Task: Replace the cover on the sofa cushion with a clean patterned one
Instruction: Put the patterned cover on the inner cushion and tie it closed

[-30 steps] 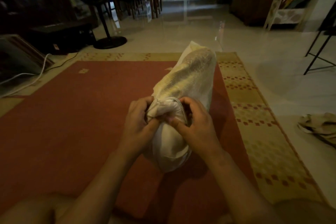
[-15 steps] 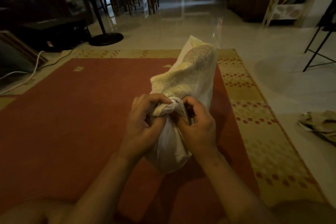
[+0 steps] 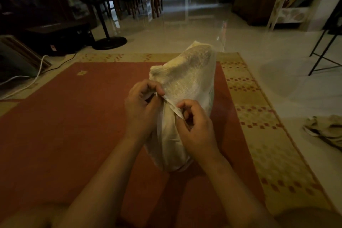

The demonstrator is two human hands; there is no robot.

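Red rug (image 3: 64,135) with a patterned border is spread under both forearms, and on it the cushion (image 3: 172,146) is stood on end, its woven cover (image 3: 192,72) drawn over the far part; the left hand (image 3: 142,109) is pinched shut on what seems a zip pull, the right hand (image 3: 196,126) on the cover's edge strip. Closing the cover is judged the step in hand, and a steady pull along a taut seam is called for next. Half a second ago the bunched opening was gripped in both fists; now the edge is stretched between them, while a crumpled cloth (image 3: 325,129) is seen further off on the pale floor.
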